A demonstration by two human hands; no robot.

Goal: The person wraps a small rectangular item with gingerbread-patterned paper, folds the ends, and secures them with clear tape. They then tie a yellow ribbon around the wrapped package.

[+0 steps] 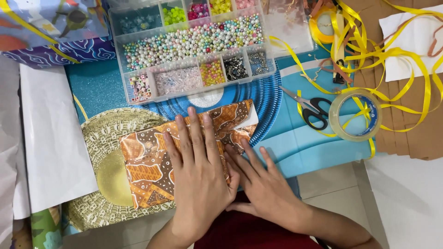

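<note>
A flat parcel [152, 161] in brown and orange patterned paper lies near the front edge of the counter [318, 147], half on a round gold woven mat [99, 138] and half on a blue one [267, 99]. The left hand [196, 170] lies flat over its middle, fingers [184, 133] stretched out long and close together, pressing the paper down and gripping nothing. The right hand [265, 184] rests just beside it at the parcel's right end, fingers [251, 154] spread and flat, their tips touching the folded paper there.

The wrapping looks well along to me: the paper covers the whole top and the left end seems closed. The right end is not finished; a white flap [247, 121] of the paper's underside sticks out at the far right corner, and I see no tape on it yet. Whether the underside is sealed I cannot tell.

To the right, well apart from the hands, lie black-handled scissors [311, 108] and, just beside them, a roll of clear tape [355, 115], with yellow ribbon [387, 55] looping across it and over the brown card at the right edge. Toward the back edge sits a clear compartment box [194, 50] full of pastel beads, its smaller cells holding coloured beads and metal bits. White paper sheets [53, 143] lie along the left edge, with a patterned blue bag [50, 27] in the back left corner.
</note>
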